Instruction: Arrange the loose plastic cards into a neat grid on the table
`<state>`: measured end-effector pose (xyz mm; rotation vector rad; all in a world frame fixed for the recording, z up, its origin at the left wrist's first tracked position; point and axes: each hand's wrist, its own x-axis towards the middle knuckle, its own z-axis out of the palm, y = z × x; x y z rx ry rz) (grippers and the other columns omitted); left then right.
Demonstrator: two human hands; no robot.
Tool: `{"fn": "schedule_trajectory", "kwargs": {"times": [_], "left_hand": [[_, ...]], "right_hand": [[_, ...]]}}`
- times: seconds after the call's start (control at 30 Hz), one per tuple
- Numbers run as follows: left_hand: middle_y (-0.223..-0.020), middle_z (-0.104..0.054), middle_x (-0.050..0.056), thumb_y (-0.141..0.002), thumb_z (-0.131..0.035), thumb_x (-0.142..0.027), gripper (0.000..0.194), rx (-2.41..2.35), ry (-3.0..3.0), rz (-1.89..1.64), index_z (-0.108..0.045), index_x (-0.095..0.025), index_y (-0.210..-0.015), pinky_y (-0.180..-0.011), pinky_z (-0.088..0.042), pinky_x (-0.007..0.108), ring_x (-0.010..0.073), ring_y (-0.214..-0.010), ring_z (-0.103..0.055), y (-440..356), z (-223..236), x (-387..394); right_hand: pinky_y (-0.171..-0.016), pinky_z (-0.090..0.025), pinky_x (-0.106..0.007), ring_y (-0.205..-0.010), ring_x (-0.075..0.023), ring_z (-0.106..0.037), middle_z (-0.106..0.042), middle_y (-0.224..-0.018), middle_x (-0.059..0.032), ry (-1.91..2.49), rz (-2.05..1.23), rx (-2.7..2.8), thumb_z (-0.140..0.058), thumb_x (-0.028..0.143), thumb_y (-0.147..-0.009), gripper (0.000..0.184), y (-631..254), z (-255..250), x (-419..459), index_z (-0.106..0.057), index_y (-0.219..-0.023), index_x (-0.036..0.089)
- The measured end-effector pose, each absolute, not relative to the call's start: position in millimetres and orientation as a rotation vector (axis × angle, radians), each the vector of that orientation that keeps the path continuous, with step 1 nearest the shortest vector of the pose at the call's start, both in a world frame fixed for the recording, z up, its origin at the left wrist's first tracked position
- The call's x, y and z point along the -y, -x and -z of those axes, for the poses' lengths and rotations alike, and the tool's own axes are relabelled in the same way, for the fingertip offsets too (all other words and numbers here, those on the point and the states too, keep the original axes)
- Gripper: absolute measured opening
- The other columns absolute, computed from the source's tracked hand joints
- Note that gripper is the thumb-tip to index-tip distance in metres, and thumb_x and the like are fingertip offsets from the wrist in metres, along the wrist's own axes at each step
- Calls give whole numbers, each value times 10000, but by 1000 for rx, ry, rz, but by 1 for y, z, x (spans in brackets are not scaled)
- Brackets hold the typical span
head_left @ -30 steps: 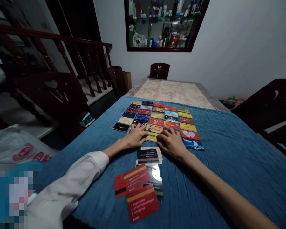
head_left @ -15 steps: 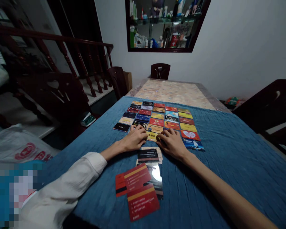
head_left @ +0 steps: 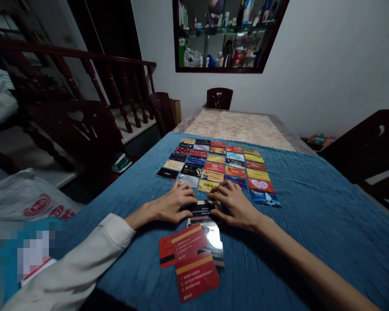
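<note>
My left hand (head_left: 172, 203) reaches to the left end of a black card (head_left: 202, 209), its thumb and fingers apart. At the card's right end is my right hand (head_left: 236, 203), also with thumb and fingers spread. The black card lies face down on a loose pile; whether it is lifted I cannot tell. Just beyond my fingers, a yellow-gold card (head_left: 208, 185) ends the middle column of a grid of colourful cards. A silvery card (head_left: 188, 180) lies left of it, and a blue card (head_left: 266, 198) sits at the grid's near right corner.
Red cards (head_left: 197, 276) overlap a glossy card (head_left: 214, 237) nearest me. A blue cloth (head_left: 298, 224) covers this part of the table; the stone tabletop (head_left: 233, 125) shows beyond. Dark wooden chairs (head_left: 219, 98) stand around. A white plastic bag (head_left: 26, 194) is at left.
Both hands have drawn back from the yellow-gold card towards me, onto the black card. The yellow-gold card stays in the grid, and the silvery card beside it has come into view.
</note>
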<state>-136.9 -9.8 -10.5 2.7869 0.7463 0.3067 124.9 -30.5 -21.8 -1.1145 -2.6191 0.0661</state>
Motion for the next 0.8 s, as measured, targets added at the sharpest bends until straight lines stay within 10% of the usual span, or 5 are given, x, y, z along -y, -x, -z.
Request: {"fn": "schedule_trajectory", "kwargs": {"times": [0.8], "left_hand": [[-1084, -636, 80, -849, -703, -326, 285, -697, -2793, -355, -672, -177, -1091, -970, -375, 416, 250, -1067, -503, 129, 17, 8]], "right_hand": [[-946, -378, -485, -1122, -300, -493, -687, -1113, -109, 1016, -80, 2695, -592, 413, -914, 340, -129, 26, 40, -678, -1176, 214]]}}
